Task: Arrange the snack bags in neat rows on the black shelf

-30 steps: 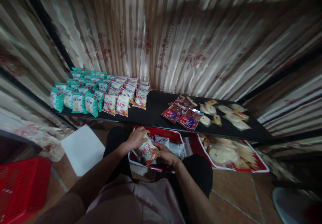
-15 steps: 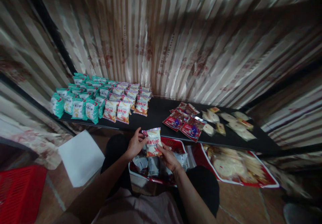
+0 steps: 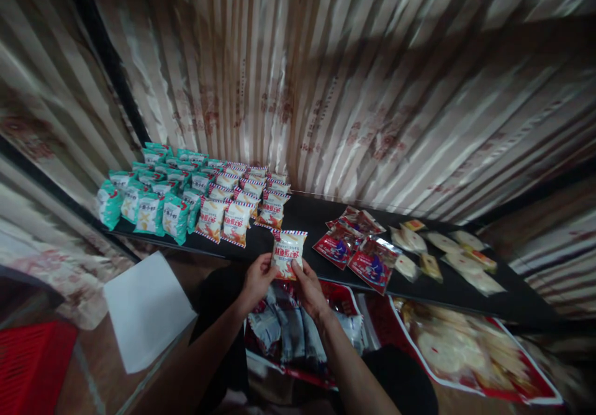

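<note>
Both my hands hold one small white snack packet [image 3: 288, 253] with red print, upright, over the front edge of a black shelf [image 3: 302, 219]. My left hand [image 3: 257, 279] pinches its lower left edge and my right hand [image 3: 308, 282] its lower right edge. Just left of the packet, rows of the same white-and-red packets [image 3: 242, 200] stand on the shelf, with rows of teal packets [image 3: 151, 188] further left. Below my hands a red basket [image 3: 342, 300] on my lap holds several silver-backed packets [image 3: 291, 331].
Red foil packets [image 3: 356, 247] and clear-wrapped pale cakes [image 3: 442, 247] lie on the shelf's right half. A red tray of cakes [image 3: 465, 353] sits on the floor at right, a white sheet [image 3: 146, 306] and a red crate [image 3: 30, 365] at left. Striped curtain backs the shelf.
My hands lifted the white-and-red packet out of the red basket and carried it up and forward to the shelf's front edge. The view also shifted, so the shelf sits lower in the picture.
</note>
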Available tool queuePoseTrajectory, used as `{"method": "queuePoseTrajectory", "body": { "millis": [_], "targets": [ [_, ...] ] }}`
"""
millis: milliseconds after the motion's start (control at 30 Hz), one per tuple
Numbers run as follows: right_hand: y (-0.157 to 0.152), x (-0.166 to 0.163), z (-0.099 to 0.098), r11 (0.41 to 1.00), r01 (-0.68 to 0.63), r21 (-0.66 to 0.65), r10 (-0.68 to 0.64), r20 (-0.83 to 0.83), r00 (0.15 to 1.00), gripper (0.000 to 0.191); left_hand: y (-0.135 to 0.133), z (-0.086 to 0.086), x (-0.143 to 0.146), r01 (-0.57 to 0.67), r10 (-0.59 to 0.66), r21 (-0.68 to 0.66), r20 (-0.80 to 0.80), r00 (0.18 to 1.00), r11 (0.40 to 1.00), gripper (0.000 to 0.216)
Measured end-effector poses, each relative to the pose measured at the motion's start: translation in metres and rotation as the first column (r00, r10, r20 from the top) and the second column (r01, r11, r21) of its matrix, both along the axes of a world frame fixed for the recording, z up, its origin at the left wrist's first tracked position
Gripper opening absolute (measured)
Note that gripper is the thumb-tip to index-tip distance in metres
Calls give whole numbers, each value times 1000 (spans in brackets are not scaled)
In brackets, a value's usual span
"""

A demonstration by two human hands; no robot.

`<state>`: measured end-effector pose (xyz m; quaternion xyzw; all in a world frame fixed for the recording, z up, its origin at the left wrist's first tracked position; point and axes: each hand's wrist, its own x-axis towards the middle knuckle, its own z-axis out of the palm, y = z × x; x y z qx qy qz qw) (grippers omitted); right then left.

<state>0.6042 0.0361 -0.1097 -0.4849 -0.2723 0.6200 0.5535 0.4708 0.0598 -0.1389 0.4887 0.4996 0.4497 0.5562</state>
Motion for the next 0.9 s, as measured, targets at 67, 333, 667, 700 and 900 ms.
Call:
{"method": "queuePoseTrajectory", "body": {
  "millis": [67, 333, 667, 700, 900],
  "targets": [
    [10, -2, 3, 1000, 13, 7, -14, 78, 997, 53, 11, 3, -3, -40, 43, 42, -92, 995, 998, 31],
    [50, 4, 14, 985, -141, 97, 65, 546, 835, 44, 48, 20, -18, -52, 130, 216, -368, 920, 975, 30],
    [93, -16, -9, 993, -105, 48, 14, 851, 526, 42, 55, 6, -20, -44, 326, 421, -629, 706, 906, 39],
    [94, -18, -9, 995, -93, 26, 23, 875, 484, 44, 55, 4, -20, -37, 349, 455, -623, 700, 889, 39],
    [95, -21, -6, 998, -56, 22, 3, 918, 397, 50, 52, -3, -17, 41, 420, 595, -612, 670, 803, 38]
  ]
}}
